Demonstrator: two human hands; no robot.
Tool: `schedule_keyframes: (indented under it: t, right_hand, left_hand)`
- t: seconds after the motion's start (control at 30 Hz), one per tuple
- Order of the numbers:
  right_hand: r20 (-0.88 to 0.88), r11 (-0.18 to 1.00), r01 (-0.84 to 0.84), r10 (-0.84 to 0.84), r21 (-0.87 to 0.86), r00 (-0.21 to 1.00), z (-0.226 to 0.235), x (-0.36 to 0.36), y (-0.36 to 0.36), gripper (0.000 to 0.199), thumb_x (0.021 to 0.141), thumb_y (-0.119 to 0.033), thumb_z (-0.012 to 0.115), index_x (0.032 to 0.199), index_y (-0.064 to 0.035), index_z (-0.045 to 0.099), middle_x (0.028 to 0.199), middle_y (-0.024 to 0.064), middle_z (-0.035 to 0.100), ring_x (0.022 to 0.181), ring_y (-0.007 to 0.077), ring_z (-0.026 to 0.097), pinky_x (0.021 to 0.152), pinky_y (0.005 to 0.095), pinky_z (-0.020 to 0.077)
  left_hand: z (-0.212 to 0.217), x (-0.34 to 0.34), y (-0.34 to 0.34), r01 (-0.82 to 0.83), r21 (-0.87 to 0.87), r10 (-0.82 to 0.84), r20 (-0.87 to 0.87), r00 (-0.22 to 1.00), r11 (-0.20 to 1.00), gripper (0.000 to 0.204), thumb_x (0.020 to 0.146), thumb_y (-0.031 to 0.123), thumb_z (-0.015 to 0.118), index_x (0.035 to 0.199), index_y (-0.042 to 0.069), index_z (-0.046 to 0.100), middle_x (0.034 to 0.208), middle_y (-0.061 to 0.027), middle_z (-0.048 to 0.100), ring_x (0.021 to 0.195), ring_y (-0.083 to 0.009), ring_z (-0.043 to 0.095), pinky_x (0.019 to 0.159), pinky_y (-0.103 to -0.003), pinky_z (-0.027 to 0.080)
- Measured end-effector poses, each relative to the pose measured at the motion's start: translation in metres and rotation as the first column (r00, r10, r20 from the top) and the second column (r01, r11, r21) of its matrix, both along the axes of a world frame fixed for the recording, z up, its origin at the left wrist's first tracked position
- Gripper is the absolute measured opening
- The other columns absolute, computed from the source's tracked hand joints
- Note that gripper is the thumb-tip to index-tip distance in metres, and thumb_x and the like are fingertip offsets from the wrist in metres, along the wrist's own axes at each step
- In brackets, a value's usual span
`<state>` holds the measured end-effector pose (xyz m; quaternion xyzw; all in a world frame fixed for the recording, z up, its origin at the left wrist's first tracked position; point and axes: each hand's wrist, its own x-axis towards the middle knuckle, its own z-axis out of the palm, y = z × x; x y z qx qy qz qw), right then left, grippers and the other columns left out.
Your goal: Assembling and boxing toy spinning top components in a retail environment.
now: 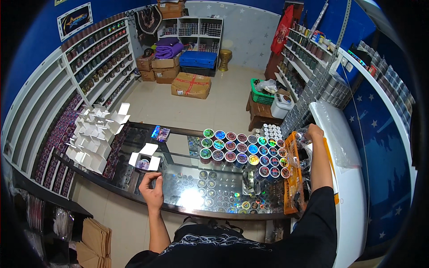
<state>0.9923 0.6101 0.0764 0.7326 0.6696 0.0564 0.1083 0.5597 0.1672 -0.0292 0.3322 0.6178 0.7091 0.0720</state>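
My left hand (152,189) is at the front of the glass counter (178,196), fingers curled, with nothing visible in them. Just beyond its fingertips stands a small white box (145,157) with its flaps spread and a printed front; I cannot tell whether they touch. My right hand (315,132) reaches over the far end of an orange plastic basket (291,178) at the counter's right. Its fingers are bent down by clear plastic bags (304,134), and what they grip is hidden. Left of the basket, round jars (230,146) with shiny coloured lids stand in rows.
Several opened white boxes (91,143) crowd the counter's left end. Two small printed packs (160,133) lie near the far edge, and white-lidded containers (271,131) stand by the basket. A white chest (346,192) borders my right side. Beyond are stocked shelves (100,58) and a taped carton (191,85).
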Motion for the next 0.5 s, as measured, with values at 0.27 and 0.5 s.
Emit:
schedule_keyframes:
  t: [0.27,0.5]
  right_hand:
    - [-0.108,0.978,-0.016,0.04,0.21,0.993,0.024,-0.011,-0.019,0.035,0.071,-0.023,0.072,0.1,-0.0038,0.068,0.108,0.0166,0.067,0.099,0.0319,0.065,0.083,0.0418,0.053]
    - [-0.538,0.873,0.104,0.195,0.476,0.82,0.058,-0.007,-0.054,0.029,0.075,-0.029,0.066,0.077,-0.0002,0.069,0.082,0.0171,0.07,0.078,0.0322,0.067,0.072,0.0385,0.0515]
  left_hand:
    - [0.002,0.002,-0.003,0.003,-0.016,-0.003,0.016,1.0,1.0,0.006,0.081,-0.004,0.06,0.087,-0.003,0.063,0.085,-0.0048,0.061,0.08,-0.0124,0.057,0.076,-0.024,0.045]
    - [0.007,0.01,-0.002,0.028,-0.028,-0.027,0.009,1.0,0.999,0.007,0.081,-0.004,0.059,0.086,-0.002,0.063,0.085,-0.0049,0.06,0.081,-0.0125,0.057,0.077,-0.024,0.045]
